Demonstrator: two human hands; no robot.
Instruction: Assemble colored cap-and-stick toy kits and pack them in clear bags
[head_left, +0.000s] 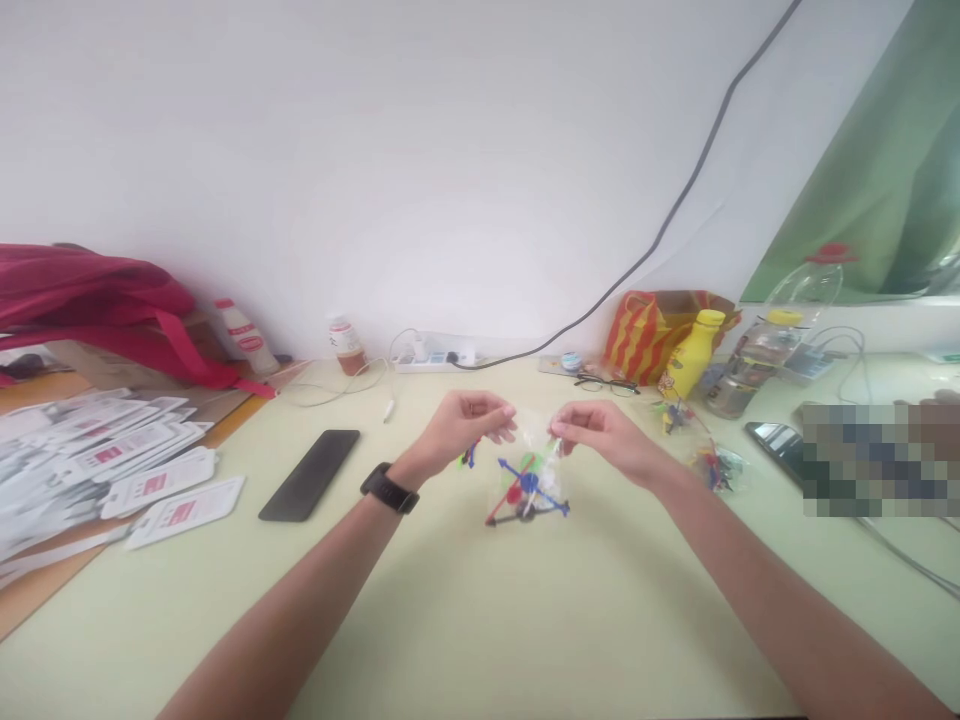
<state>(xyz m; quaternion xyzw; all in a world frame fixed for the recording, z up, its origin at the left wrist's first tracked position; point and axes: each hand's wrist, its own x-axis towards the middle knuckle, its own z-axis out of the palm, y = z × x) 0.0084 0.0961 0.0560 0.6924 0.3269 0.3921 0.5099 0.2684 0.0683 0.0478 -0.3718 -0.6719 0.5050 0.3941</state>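
A small clear plastic bag (529,482) hangs upright just over the table, with thin blue, red, green, black and white plastic pieces inside. At its upper left corner my left hand (466,422), with a black watch (390,487) on the wrist, pinches the plastic. My right hand (606,434) grips the upper right corner between thumb and fingers. Under my left hand a few small blue and green pieces (470,454) show, partly hidden. Whether the bag is sealed at the top, I cannot tell.
Left lie a black phone (310,475) and many white badge cards (161,485). Along the wall are a drink bottle (346,346), a power strip (435,357), glasses (607,383) and a yellow bottle (691,355). More bagged coloured pieces (718,470) lie right, near another phone (776,450).
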